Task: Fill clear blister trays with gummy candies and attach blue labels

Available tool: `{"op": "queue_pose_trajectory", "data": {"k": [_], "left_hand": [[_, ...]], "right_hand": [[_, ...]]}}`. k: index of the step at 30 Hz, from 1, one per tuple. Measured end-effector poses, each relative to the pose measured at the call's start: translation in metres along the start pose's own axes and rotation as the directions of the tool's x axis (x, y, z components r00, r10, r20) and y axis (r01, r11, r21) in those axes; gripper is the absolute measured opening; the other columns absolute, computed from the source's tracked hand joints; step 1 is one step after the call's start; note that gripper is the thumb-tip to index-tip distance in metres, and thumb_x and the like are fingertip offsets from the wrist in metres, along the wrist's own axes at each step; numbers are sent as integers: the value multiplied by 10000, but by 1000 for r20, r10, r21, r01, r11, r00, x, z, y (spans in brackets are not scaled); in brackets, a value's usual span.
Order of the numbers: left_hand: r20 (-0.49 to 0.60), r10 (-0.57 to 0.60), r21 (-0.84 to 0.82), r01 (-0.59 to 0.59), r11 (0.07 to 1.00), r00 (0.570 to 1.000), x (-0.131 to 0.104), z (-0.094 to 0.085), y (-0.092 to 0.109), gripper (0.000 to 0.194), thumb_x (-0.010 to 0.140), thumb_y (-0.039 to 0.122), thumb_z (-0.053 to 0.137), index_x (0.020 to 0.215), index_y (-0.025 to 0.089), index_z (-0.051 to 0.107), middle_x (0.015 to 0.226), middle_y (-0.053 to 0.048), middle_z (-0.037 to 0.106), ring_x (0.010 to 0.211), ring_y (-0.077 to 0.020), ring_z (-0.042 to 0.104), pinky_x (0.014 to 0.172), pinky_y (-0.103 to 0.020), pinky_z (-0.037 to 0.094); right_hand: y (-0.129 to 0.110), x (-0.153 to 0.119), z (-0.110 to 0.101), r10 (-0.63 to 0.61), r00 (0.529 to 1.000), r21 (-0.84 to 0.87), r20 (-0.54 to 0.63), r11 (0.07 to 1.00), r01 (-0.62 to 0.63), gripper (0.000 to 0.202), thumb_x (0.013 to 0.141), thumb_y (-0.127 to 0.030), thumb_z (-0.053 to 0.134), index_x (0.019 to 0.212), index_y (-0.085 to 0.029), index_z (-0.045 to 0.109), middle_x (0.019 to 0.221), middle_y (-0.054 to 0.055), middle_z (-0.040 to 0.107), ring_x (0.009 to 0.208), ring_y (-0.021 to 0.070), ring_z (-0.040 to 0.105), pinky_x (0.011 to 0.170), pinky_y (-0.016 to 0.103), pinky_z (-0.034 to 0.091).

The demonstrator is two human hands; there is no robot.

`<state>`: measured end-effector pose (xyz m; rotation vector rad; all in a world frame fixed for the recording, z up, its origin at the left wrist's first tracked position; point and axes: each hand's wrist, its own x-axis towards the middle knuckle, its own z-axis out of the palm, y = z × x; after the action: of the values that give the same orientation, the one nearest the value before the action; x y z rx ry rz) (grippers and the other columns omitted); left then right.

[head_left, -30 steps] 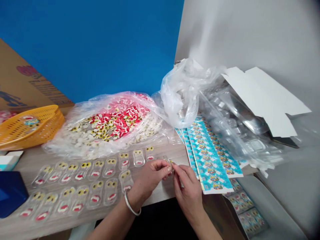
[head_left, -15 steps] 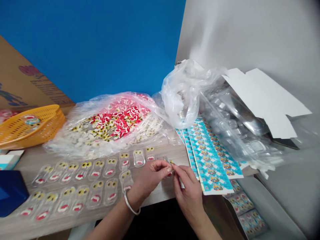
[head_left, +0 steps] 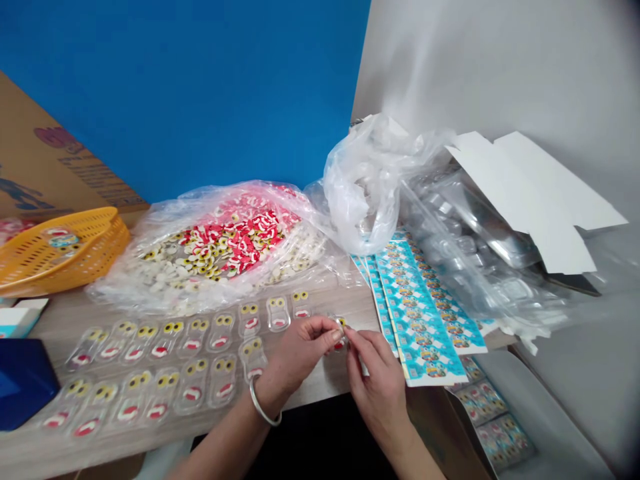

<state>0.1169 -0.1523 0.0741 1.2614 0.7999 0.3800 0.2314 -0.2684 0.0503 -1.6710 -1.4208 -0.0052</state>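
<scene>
My left hand [head_left: 307,347], a metal bangle at its wrist, is closed in a pinch. Its thumb and forefinger meet the fingertips of my right hand [head_left: 375,363], which is pinched shut too. What lies between the fingertips is small and mostly hidden. Right at them, partly covered, is a clear plastic case [head_left: 336,319] showing a yellow eye piece and a red mouth piece. I cannot tell whether it is held or rests on the table. Left of my hands, similar clear cases [head_left: 220,331] lie in two rows, with yellow eyes and red-and-white mouths.
Behind the rows lies an open plastic bag [head_left: 235,247] of loose eye and mouth pieces. A yellow basket [head_left: 107,243] and a blue box [head_left: 25,383] stand left. At right are printed blue card sheets [head_left: 425,333], bagged clear plastic shells [head_left: 470,240] and white cardboard [head_left: 530,187].
Both hands stay almost in place, fingertips still together. Slightly more of the clear case shows beside the fingers. The view has shifted a little.
</scene>
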Motion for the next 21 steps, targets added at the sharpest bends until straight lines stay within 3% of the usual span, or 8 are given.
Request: {"op": "queue_pose_trajectory", "data": {"k": [14,21], "left_hand": [[-24,3,-6,-3,1000,1000,-1,3,7,152,768,321,680,733,173,688,655,21,610,646,-116,523,666,-253,432],[-38,-5,20,6,1000,999,1,4,0,154,764,315,667,702,174,657,620,33,562,612,-112,474,631,-258,394]], "right_hand": [[-4,0,0,-11,1000,-29,-14,1000,11,408,928,-32,500,1289,-188,608,1019,98,653,928,196,649,798,331,574],[-1,-1,2,-144,989,-207,-43,969,132,410,924,-52,541,1312,-178,590,983,114,678,863,217,645,746,363,568]]}}
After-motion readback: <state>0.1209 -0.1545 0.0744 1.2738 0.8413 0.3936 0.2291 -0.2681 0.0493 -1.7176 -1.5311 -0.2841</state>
